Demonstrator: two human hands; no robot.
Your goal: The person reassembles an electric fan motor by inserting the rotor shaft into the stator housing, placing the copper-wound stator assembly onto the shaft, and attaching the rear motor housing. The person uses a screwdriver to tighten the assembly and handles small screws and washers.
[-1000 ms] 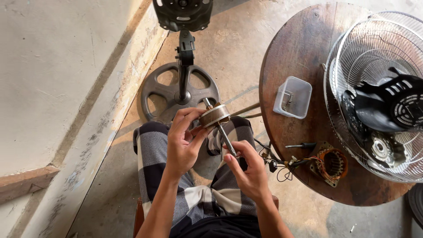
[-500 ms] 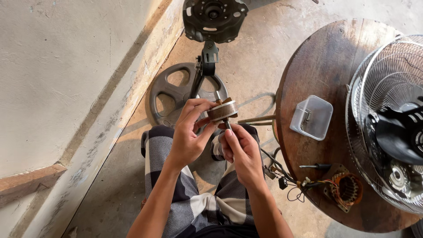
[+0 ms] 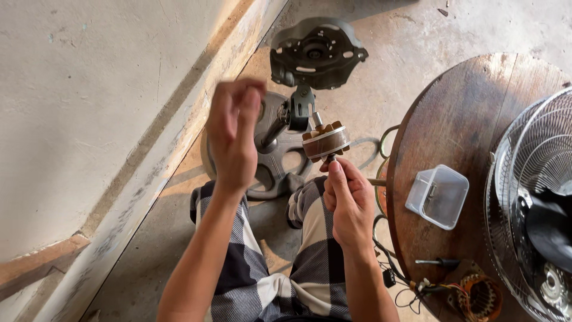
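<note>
Rotor, cylindrical, brown-and-silver metal (image 3: 325, 142), pinched by its thin shaft in right hand (image 3: 348, 200), held upright for viewing. Left hand (image 3: 233, 132) raised, fingers loosely curled, empty.

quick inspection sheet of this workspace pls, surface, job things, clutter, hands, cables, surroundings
surface: round brown wooden table, worn.
job's things: cylindrical metal fan rotor on a thin shaft, held upright.
clutter: clear square plastic tub, small screwdriver, copper-wound stator, wire fan guard.
grippers: right hand pinches the shaft; left hand raised, blurred, empty.
cables: loose wires at the table edge.
surroundings: black fan stand with round base, concrete floor, plastered wall.
</note>
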